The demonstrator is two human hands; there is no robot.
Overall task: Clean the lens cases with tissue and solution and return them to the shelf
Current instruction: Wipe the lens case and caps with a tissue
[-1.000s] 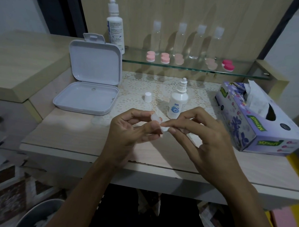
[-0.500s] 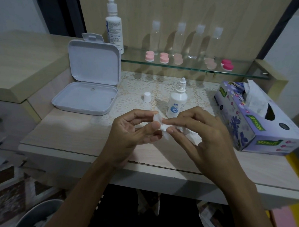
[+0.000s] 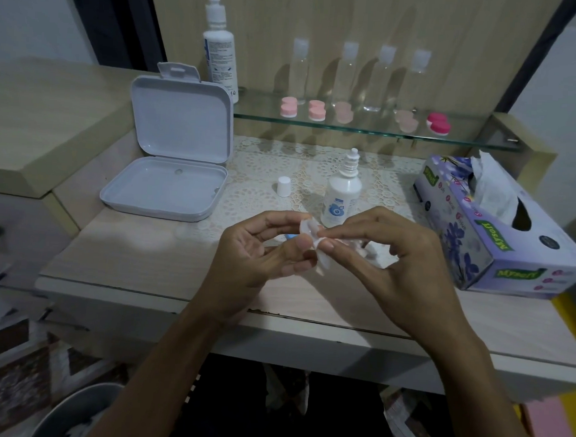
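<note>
Above the desk edge, the left hand (image 3: pixel 255 253) pinches a small clear lens case (image 3: pixel 307 226) while the right hand (image 3: pixel 390 256) grips white tissue (image 3: pixel 322 264) against it, near the "Mysoft" tissue box (image 3: pixel 497 234) and uncapped solution bottle (image 3: pixel 342 196).

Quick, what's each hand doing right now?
Left hand: holding a small clear plastic lens case.
Right hand: pinching a crumpled white tissue against it.
</note>
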